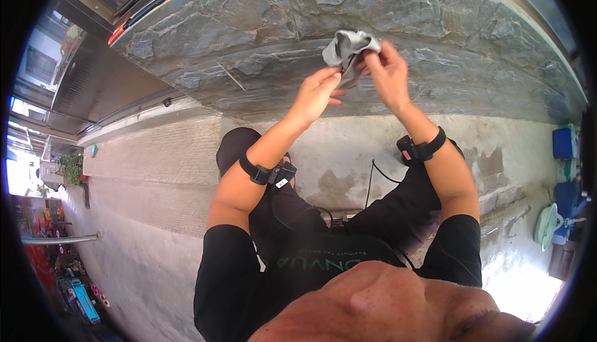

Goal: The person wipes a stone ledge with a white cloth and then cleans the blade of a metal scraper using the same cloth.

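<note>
A crumpled light-grey cloth (345,48) is held up in front of a rough stone-faced wall (261,10). My left hand (319,92) pinches its lower left edge between thumb and forefinger, the other fingers spread loosely. On the opposite side, my right hand (387,69) grips the cloth's right part, with some fingertips hidden by the fabric and slightly blurred. What shape the cloth would have when unfolded cannot be told. A black strapped device (280,174) is on my left forearm, and another strapped device (415,148) is on the right one.
Below the wall lies a stained concrete floor (345,183), with a thin black cable (371,178) between my knees. Ridged concrete steps (154,155) run to the left. A potted plant (73,169) stands farther left; a pale green basin (546,227) and a blue container (564,143) are at right.
</note>
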A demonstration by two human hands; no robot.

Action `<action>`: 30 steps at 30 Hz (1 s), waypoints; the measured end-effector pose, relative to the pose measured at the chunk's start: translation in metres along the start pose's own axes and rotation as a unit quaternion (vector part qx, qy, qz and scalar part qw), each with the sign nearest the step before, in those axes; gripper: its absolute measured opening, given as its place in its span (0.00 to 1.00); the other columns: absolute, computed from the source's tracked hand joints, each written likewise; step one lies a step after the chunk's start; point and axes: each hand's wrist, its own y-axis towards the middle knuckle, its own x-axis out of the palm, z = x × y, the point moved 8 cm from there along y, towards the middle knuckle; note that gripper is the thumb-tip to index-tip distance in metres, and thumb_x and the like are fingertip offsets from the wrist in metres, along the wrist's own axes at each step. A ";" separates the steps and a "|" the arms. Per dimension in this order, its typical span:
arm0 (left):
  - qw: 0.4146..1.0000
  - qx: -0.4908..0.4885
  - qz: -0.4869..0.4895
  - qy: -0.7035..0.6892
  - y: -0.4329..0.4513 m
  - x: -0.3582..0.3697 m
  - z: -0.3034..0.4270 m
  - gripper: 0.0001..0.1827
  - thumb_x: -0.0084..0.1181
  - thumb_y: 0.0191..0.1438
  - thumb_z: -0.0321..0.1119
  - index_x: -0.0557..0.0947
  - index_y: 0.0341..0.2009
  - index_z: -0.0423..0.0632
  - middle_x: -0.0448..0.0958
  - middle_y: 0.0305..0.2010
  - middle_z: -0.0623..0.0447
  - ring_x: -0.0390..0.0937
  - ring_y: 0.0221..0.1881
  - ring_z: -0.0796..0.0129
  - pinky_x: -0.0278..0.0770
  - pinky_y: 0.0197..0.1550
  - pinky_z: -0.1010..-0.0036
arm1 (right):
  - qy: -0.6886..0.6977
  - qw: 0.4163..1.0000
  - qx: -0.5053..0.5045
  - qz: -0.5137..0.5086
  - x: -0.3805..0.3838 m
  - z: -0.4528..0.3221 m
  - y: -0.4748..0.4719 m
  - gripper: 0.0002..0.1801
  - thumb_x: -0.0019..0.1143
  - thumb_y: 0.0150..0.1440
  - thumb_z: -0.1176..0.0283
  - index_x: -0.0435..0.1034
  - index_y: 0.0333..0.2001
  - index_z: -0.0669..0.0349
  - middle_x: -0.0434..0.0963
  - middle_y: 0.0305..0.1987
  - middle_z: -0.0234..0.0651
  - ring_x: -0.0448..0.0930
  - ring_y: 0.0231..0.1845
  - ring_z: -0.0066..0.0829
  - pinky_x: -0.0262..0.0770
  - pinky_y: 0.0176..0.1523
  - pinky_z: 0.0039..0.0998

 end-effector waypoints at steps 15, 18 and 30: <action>0.794 0.260 -0.443 -0.326 -0.185 0.102 0.148 0.30 0.69 0.50 0.51 0.75 0.45 0.39 0.70 0.48 0.42 0.71 0.45 0.59 0.70 0.48 0.68 | -0.516 0.581 -0.616 0.127 0.065 0.005 0.007 0.26 0.57 0.51 0.68 0.65 0.56 0.43 0.69 0.54 0.26 0.70 0.55 0.26 0.59 0.59 0.32; 0.778 0.172 -0.478 -0.370 -0.185 0.124 0.128 0.48 0.72 0.40 0.66 0.67 0.50 0.41 0.66 0.53 0.42 0.67 0.50 0.61 0.67 0.51 0.68 | -0.494 0.570 -0.649 0.101 0.085 -0.012 0.008 0.17 0.58 0.54 0.66 0.71 0.49 0.41 0.75 0.49 0.21 0.77 0.49 0.22 0.62 0.55 0.26; 0.644 0.056 -0.626 -0.436 -0.196 0.114 0.123 0.43 0.70 0.48 0.46 0.55 0.55 0.42 0.66 0.58 0.35 0.65 0.59 0.52 0.58 0.61 0.58 | -0.395 0.697 -0.426 0.421 -0.094 -0.057 0.056 0.25 0.61 0.57 0.57 0.61 0.46 0.62 0.61 0.45 0.39 0.61 0.50 0.41 0.55 0.56 0.44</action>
